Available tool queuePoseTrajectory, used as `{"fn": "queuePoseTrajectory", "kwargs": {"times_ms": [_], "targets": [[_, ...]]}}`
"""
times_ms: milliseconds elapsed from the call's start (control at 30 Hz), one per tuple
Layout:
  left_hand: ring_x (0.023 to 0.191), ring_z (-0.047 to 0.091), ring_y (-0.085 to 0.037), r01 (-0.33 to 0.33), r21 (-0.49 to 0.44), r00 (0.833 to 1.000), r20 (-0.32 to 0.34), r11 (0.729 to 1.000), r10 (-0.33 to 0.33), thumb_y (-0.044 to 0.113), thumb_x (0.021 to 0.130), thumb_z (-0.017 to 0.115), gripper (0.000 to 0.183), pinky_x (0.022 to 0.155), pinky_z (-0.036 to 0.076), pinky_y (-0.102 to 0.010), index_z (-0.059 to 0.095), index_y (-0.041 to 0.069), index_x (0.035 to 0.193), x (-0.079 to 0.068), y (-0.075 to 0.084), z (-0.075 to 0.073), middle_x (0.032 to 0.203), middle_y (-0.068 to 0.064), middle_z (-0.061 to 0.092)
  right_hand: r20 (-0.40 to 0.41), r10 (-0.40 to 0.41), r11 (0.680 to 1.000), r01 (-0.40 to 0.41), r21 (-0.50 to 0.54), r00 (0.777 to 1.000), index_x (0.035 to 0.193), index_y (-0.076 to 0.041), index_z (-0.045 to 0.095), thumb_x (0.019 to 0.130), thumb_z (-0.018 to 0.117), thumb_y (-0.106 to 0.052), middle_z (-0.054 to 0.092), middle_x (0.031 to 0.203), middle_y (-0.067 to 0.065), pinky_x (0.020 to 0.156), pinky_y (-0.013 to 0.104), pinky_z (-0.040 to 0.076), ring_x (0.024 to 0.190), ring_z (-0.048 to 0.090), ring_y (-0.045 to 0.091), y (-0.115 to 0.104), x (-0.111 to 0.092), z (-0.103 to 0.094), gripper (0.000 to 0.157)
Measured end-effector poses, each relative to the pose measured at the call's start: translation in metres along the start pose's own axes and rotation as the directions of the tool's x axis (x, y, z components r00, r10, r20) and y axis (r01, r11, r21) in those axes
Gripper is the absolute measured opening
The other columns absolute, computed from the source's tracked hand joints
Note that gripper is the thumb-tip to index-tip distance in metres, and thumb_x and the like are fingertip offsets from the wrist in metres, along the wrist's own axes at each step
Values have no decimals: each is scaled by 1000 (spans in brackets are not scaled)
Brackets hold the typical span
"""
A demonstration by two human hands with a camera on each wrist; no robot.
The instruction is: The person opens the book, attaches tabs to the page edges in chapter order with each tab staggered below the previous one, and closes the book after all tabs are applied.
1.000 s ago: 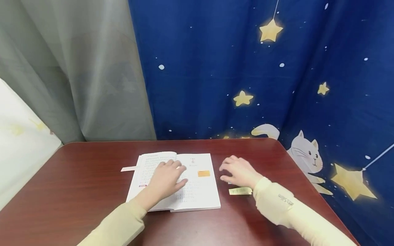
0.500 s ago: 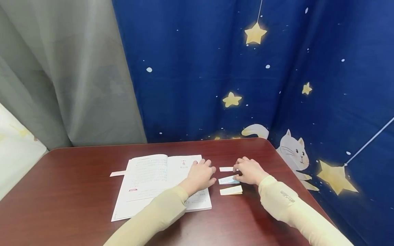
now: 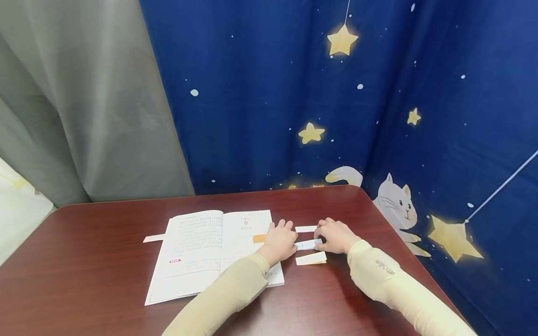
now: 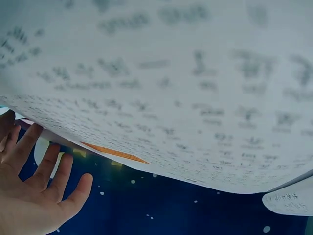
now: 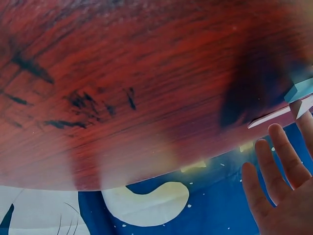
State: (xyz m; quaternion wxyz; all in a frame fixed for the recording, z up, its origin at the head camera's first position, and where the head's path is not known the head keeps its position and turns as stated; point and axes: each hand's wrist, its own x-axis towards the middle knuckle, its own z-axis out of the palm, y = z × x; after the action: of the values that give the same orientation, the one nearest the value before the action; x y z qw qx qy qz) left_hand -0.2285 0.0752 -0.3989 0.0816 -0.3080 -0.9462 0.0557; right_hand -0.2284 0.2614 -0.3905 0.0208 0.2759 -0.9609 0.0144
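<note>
Three paper strips like sticky notes lie right of an open book (image 3: 193, 247): a white strip (image 3: 306, 229), a light-blue strip (image 3: 306, 244) and a pale yellow strip (image 3: 311, 259). My right hand (image 3: 334, 235) pinches the right end of the blue strip; in the right wrist view the blue strip (image 5: 301, 90) shows by the fingertips. My left hand (image 3: 279, 241) reaches over the book's right edge, its fingertips at the blue strip's left end. Several of its fingers (image 4: 62, 171) are spread in the left wrist view, while thumb and index are mostly hidden.
An orange note (image 3: 258, 238) is on the book's right page, partly behind my left hand. A pale strip (image 3: 154, 238) sticks out of the book's left side. The reddish-brown table (image 3: 96, 252) ends at the back before a blue star-patterned curtain (image 3: 260, 102).
My left hand has moved right from over the book's middle to the strips. My right hand has come down to the blue strip. The view has swung right.
</note>
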Motion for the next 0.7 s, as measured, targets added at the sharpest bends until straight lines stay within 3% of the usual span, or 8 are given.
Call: {"fn": "queuePoseTrajectory", "kwargs": {"times_ms": [400,700], "targets": [[85,45,-16,-53,24,998,-26,998,54,30,79,60,15,68,38,-35,67,19,85,2,5,6,87,1,50,-8,-37,999,37,5,999,74,-17,66,69,72,-27,51,80,-3,61,35,41,76,45,17,-4,-1,-1,13],[86,44,-15,-61,39,997,-35,997,62,30,76,62,22,69,37,-34,65,16,93,1,6,4,87,2,50,-12,-46,999,46,7,999,73,-16,66,68,73,-27,52,79,-3,60,33,41,74,44,16,-4,0,-1,14]]}}
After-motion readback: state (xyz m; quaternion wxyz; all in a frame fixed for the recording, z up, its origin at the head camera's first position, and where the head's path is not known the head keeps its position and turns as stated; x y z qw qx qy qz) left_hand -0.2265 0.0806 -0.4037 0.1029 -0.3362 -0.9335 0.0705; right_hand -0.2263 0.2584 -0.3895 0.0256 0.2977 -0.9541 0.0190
